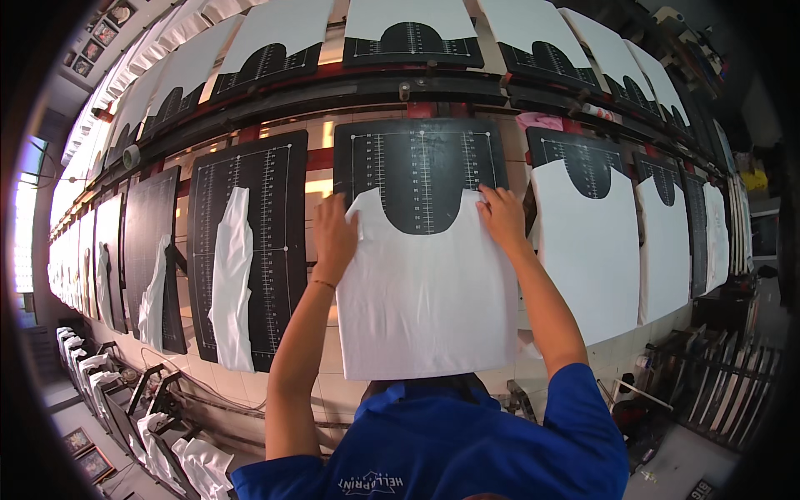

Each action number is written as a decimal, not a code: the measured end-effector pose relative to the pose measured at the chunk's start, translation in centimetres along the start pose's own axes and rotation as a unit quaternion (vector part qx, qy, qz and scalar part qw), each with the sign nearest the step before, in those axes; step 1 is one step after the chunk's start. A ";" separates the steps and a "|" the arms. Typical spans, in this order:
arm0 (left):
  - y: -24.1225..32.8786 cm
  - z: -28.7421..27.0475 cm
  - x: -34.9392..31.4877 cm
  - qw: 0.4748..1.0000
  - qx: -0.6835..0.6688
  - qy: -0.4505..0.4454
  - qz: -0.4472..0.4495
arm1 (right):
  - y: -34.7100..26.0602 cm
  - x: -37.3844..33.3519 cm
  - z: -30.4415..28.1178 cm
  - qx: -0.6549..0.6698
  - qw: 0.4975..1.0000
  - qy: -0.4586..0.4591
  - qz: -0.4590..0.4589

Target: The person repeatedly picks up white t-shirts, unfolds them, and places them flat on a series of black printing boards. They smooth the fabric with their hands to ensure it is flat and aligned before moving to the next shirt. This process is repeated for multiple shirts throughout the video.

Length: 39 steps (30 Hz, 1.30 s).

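At a long row of black printing boards, we bend over a white garment (427, 300), both bare hands at its shoulders. The garment lies spread on a black board (421, 158) directly before us, its deep, rounded neckline leaving the board's ruled white scales exposed, its lower edge reaching toward our waist, with soft creases down the middle.

Our left hand (335, 236), a thin band (323, 283) at the wrist, is at the garment's left shoulder edge, fingers pointing up and slightly bent; we cannot tell whether they pinch the cloth. Our right hand (503, 215) reaches to the opposite shoulder, fingers curved over the upper corner of the fabric; whether they grasp it or merely rest there, we cannot tell.

To our left, a narrow white cloth (233, 283) lies lengthwise on the neighbouring board (279, 242). To our right, another white garment piece (587, 258) covers most of its own board, a pink cloth (537, 122) beyond it. Across a dark rail (333, 93), a second row of boards (412, 42) carries more white pieces. We wear a blue shirt (483, 450).
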<state>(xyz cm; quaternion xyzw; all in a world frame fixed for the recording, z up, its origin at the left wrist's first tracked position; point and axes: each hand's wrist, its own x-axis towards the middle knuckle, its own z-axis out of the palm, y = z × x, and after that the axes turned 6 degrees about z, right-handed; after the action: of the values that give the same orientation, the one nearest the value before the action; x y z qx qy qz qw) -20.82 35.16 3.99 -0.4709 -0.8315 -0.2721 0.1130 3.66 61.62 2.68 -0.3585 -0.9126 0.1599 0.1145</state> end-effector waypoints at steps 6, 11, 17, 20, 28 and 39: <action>-1.0 2.9 3.3 0.992 -0.040 -0.116 -0.019 | 1.1 1.9 0.4 0.076 0.985 0.093 -0.124; -1.1 2.4 3.5 0.975 -0.181 -0.121 -0.043 | 2.4 2.7 0.2 0.081 0.989 0.009 -0.126; -2.5 1.8 4.0 0.976 -0.156 -0.139 -0.063 | 2.2 3.4 -0.8 0.181 0.983 -0.008 0.012; -2.5 2.2 6.2 0.979 -0.147 -0.139 -0.033 | 3.6 5.5 -1.0 0.153 0.988 0.010 -0.022; -4.6 4.7 10.2 0.982 -0.123 -0.139 0.026 | 2.2 9.3 -1.2 0.073 0.996 0.032 -0.029; -5.2 5.9 11.1 0.979 -0.072 -0.191 0.015 | 3.5 11.2 0.7 0.058 0.995 0.048 -0.072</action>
<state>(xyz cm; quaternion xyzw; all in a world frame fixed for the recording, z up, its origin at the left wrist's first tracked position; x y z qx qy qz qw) -30.71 44.32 2.24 -0.5335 -0.8088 -0.2346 -0.0780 -2.40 71.63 1.73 -0.2915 -0.9187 0.1865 0.1904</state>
